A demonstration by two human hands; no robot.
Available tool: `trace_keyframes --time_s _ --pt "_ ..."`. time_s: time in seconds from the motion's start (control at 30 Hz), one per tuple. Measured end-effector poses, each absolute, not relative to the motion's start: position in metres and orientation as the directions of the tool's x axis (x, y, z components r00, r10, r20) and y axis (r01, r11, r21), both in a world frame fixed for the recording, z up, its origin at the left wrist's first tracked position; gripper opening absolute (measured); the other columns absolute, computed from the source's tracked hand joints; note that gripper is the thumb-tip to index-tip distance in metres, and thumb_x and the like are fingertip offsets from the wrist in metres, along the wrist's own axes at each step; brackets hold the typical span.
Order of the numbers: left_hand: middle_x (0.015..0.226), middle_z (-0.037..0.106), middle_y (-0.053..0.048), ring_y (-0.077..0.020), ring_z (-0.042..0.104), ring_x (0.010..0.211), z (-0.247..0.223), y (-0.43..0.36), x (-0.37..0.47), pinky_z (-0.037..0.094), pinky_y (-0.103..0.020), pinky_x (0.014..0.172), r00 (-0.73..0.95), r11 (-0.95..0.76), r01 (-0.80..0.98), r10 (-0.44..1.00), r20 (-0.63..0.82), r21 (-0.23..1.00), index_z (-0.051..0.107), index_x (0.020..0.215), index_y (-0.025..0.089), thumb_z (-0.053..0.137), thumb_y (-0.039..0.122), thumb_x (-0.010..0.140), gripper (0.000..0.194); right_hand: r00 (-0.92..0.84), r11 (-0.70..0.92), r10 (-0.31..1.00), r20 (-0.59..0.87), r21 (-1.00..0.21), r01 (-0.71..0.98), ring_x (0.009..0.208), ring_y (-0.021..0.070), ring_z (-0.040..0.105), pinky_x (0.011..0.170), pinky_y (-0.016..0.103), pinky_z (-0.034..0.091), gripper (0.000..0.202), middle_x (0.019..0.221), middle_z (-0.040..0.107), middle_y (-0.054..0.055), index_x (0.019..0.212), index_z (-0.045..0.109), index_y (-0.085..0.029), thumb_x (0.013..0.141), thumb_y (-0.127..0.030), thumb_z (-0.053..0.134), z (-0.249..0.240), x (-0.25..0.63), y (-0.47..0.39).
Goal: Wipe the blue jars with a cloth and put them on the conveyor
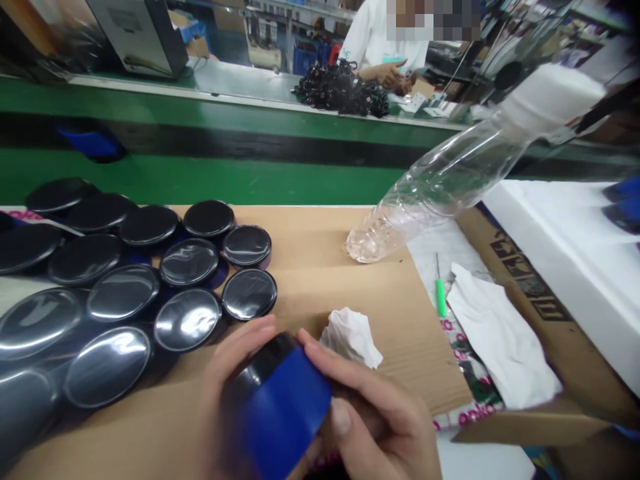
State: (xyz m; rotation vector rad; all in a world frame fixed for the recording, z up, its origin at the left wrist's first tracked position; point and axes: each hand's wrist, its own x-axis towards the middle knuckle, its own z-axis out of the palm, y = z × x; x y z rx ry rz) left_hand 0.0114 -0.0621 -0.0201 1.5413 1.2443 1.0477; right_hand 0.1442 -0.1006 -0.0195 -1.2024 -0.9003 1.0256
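Nearest the camera, the left hand [235, 387] and the right hand [370, 413] close together on one black disc [263, 363] with a blue film [285, 413] across its face; each hand's grip is closed on that disc, left fingers curled round its left edge, right thumb pressed on the film's right side. The disc is held just above the near edge of the cardboard sheet [310, 267] that covers the bench.

Just beyond the disc, to its right, lies a crumpled white wipe [353, 337], close to the right fingers but apart from them. Left of the disc, a crowd of glossy black discs [150, 280] lies in overlapping rows, the closest nearly at the left fingertips. Well right of the disc are a flat white tissue [500, 340] and a green-handled tool [441, 297].

Farther from the disc, a clear plastic bottle [440, 187] with a white cap leans tilted, its base on the cardboard. Beyond it runs a green conveyor [200, 177]. Farthest off, a heap of black cables [343, 90] sits before another person [383, 40] whose hands are busy there.
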Motion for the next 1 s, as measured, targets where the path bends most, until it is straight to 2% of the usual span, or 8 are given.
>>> trace_keyframes --time_s 0.07,0.23,0.4,0.5,0.63,0.73,0.83,1.0 --pt "0.133 0.060 -0.001 -0.0243 0.063 0.116 -0.025 -0.059 0.007 0.051 -0.041 0.110 0.200 -0.191 0.248 0.969 0.143 0.950 0.052 0.132 0.036 0.076 0.026 0.076 0.061 0.367 0.056 0.930 0.001 -0.989 -0.138 0.120 0.0160 0.068 0.106 0.020 0.051 0.034 0.128 0.073 -0.002 0.121 0.072 -0.037 0.088 -0.035 0.075 -0.024 0.140 -0.107" --pt "0.130 0.060 0.002 -0.0174 0.061 0.118 -0.032 -0.047 -0.003 0.054 -0.022 0.104 0.326 -0.399 0.281 0.895 0.304 0.873 0.049 0.132 0.034 0.069 0.035 0.083 0.053 0.268 0.061 0.963 0.027 -0.991 -0.119 0.132 0.0166 0.059 0.108 0.022 0.049 0.040 0.140 0.064 -0.002 0.128 0.065 -0.041 0.089 -0.043 0.073 -0.030 0.142 -0.108" --pt "0.131 0.053 0.000 -0.0117 0.057 0.120 -0.033 -0.048 -0.003 0.048 -0.013 0.105 0.421 -0.568 0.472 0.817 0.395 0.674 0.045 0.139 0.033 0.049 0.038 0.098 0.041 0.311 0.042 0.948 -0.065 -0.945 -0.324 0.109 0.0109 0.070 0.089 0.009 0.054 0.070 0.118 0.073 -0.011 0.113 0.068 -0.045 0.052 -0.034 0.100 -0.030 0.136 -0.093" --pt "0.132 0.053 -0.003 -0.0178 0.057 0.120 -0.033 -0.050 0.000 0.048 -0.024 0.110 0.310 -0.446 0.356 0.886 0.346 0.821 0.044 0.138 0.031 0.064 0.035 0.088 0.054 0.208 -0.139 0.940 -0.270 -0.861 -0.489 0.096 0.0161 0.073 0.082 0.020 0.059 0.048 0.106 0.076 -0.002 0.112 0.068 -0.033 0.071 -0.051 0.086 -0.026 0.133 -0.092" --pt "0.127 0.058 -0.001 -0.0149 0.061 0.117 -0.031 -0.044 -0.002 0.047 -0.018 0.105 0.406 -0.509 0.279 0.831 0.380 0.814 0.052 0.128 0.027 0.063 0.024 0.081 0.049 0.106 -0.436 0.849 -0.518 -0.800 -0.412 0.123 0.0286 0.064 0.101 0.039 0.055 0.058 0.125 0.072 0.009 0.118 0.071 -0.023 0.090 -0.071 0.053 -0.022 0.137 -0.098" --pt "0.127 0.056 -0.001 -0.0130 0.058 0.118 -0.031 -0.042 -0.005 0.044 -0.016 0.106 0.437 -0.545 0.371 0.817 0.377 0.752 0.052 0.130 0.027 0.061 0.029 0.086 0.045 0.163 -0.354 0.892 -0.423 -0.875 -0.330 0.140 0.0299 0.049 0.118 0.043 0.040 0.070 0.144 0.060 0.007 0.133 0.064 -0.026 0.085 -0.076 0.056 -0.020 0.139 -0.097" --pt "0.128 0.055 -0.003 -0.0157 0.055 0.120 -0.032 -0.044 -0.005 0.042 -0.021 0.107 0.440 -0.563 0.461 0.817 0.374 0.686 0.051 0.131 0.025 0.062 0.029 0.086 0.047 0.124 -0.245 0.948 -0.293 -0.920 -0.305 0.133 0.0297 0.056 0.115 0.041 0.042 0.080 0.143 0.061 0.008 0.138 0.058 -0.026 0.076 -0.074 0.070 -0.016 0.140 -0.092" --pt "0.126 0.056 -0.003 -0.0154 0.061 0.114 -0.034 -0.045 -0.001 0.052 -0.020 0.099 0.410 -0.503 0.317 0.837 0.362 0.804 0.049 0.129 0.025 0.064 0.026 0.083 0.048 0.039 -0.447 0.856 -0.515 -0.776 -0.444 0.130 0.0285 0.058 0.112 0.041 0.045 0.068 0.133 0.067 0.009 0.126 0.068 -0.025 0.084 -0.077 0.056 -0.015 0.140 -0.088"
